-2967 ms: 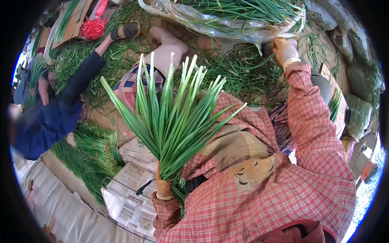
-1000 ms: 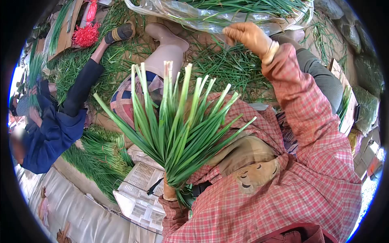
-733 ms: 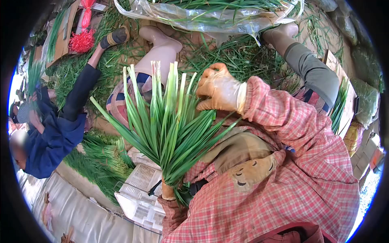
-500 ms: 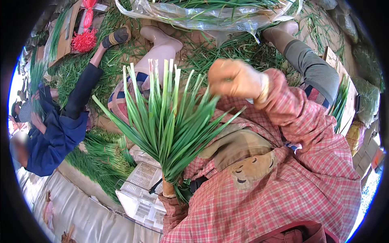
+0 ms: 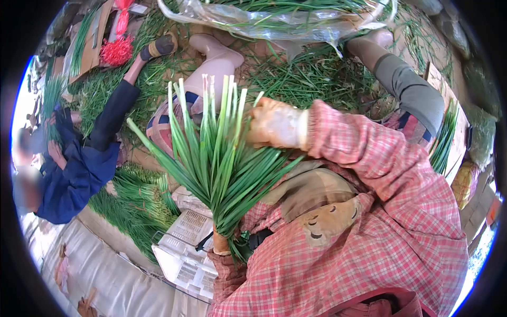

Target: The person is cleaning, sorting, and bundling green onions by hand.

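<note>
Green and pale-tipped, the leafy bunch [image 5: 215, 182] fans out just beside the white crate [image 5: 177, 261], and from my remote seat I see the left grip [image 5: 221, 244] clenched round its narrow, gathered end, close to the crate. Farther from the crate, the right grip [image 5: 277, 124] is curled at the fan's edge; I cannot tell whether it has pinched a stalk. I judge the bunch light, springy in the stalks, softer in the blades, perhaps slippery if damp (no feeling that from here). I'd clasp it where it narrows beside the crate, snug without bruising, and take single stalks by their stiffer pale tips, away from the crate
</note>
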Demonstrator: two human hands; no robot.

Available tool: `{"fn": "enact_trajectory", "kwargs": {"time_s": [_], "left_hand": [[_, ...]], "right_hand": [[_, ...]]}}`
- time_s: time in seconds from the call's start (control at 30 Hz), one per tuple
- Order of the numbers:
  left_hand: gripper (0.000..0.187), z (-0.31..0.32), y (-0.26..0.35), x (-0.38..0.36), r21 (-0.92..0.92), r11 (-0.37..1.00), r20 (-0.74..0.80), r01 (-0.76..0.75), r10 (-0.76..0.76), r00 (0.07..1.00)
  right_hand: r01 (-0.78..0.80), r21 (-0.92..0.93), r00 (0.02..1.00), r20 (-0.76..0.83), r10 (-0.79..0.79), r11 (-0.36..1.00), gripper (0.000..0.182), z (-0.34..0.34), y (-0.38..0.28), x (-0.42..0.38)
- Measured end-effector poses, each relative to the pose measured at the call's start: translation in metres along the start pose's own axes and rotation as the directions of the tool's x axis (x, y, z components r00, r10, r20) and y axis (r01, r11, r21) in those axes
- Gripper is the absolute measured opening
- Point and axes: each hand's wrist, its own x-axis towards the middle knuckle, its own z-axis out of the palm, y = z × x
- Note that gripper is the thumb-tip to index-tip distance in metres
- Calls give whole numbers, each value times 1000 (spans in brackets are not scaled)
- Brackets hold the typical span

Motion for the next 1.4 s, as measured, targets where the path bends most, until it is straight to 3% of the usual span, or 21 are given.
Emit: {"fn": "enact_trajectory", "kwargs": {"time_s": [0.1, 0.17, 0.2, 0.23, 0.27, 0.33, 0.37, 0.47, 0.57, 0.63, 0.67, 0.7, 0.73, 0.77, 0.83, 0.9, 0.97, 1.1, 1.23, 1.37, 1.4], "left_hand": [[55, 1, 1, 0, -21, 1000, 2, -20, 20, 1000], [55, 1, 0, 2, -40, 999, 5, -33, 33, 999], [56, 1, 1, 2, -48, 998, 7, -37, 38, 999], [56, 1, 0, 3, -55, 997, 9, -46, 47, 999], [56, 1, -1, 3, -63, 997, 9, -50, 51, 999], [56, 0, 0, 4, -70, 996, 7, -60, 60, 998], [56, -1, 0, 2, -71, 996, 4, -61, 61, 998], [56, -3, 0, -3, -73, 995, -11, -64, 64, 998], [56, -5, 1, -13, -75, 995, -37, -67, 65, 997], [57, -3, 3, -21, -65, 995, -69, -75, 71, 995], [57, 0, 8, -25, -50, 995, -92, -81, 77, 993], [57, 8, 16, -27, -27, 996, -119, -87, 83, 989], [55, 16, 29, -31, 71, 994, -159, -84, 95, 983], [54, 37, 52, -37, 77, 993, -190, -89, 102, 977], [56, 33, 75, -37, 499, 840, -99, -213, 299, 949], [62, 69, 118, -40, 911, 241, 188, -334, 480, 857], [70, 105, 145, -51, 927, -263, 364, -267, 466, 806], [68, 163, 148, -68, 615, -785, 498, -72, 316, 808], [60, 206, 111, -77, 388, -918, 658, -77, 218, 721], [53, 224, 66, -62, 366, -916, 818, -167, 231, 526], [54, 232, 62, -63, 386, -895, 810, -223, 213, 547]], "right_hand": [[138, 108, 965, -240, -109, 984, 11, -6, 19, -29], [18, 68, 909, -417, 12, 998, 16, -7, 52, -50], [-172, 4, 926, -341, 163, 985, 18, -12, 77, -65], [-316, -96, 859, -452, 242, 944, 18, -12, 108, -81], [-720, -480, 667, -280, 690, 501, 11, -32, 108, -78], [-792, -417, 609, -489, 625, 446, 31, -57, 102, -83], [-678, -369, 678, -649, 345, 636, 36, -69, 89, -74], [-307, -167, 733, -669, 121, 937, 25, -99, 29, -7], [-145, -161, 701, -713, -14, 976, 12, -83, -2, 31], [-109, 46, 768, -631, 113, 993, 12, -82, -43, 10], [21, 434, 896, -407, 175, 901, 17, -69, -58, -8], [-9, 844, 964, -134, 228, 536, 23, -56, -72, -26], [-177, 969, 957, 129, 260, 172, 30, -43, -87, -44], [-467, 875, 883, 470, -12, -129, 45, -24, -94, -48], [-385, 754, 917, 377, -129, -532, 58, 16, -113, -44], [-339, 695, 941, 232, -248, -634, 64, 34, -118, -23], [-109, 591, 993, 96, -64, -799, 65, 30, -133, -4], [273, 276, 954, -203, 222, -921, 66, -11, -122, -8], [569, 347, 822, -230, 520, -746, 57, -40, -98, -40], [529, 391, 847, -303, 438, -753, 54, -60, -74, -66], [587, 463, 804, -237, 545, -664, 50, -65, -70, -72]]}}
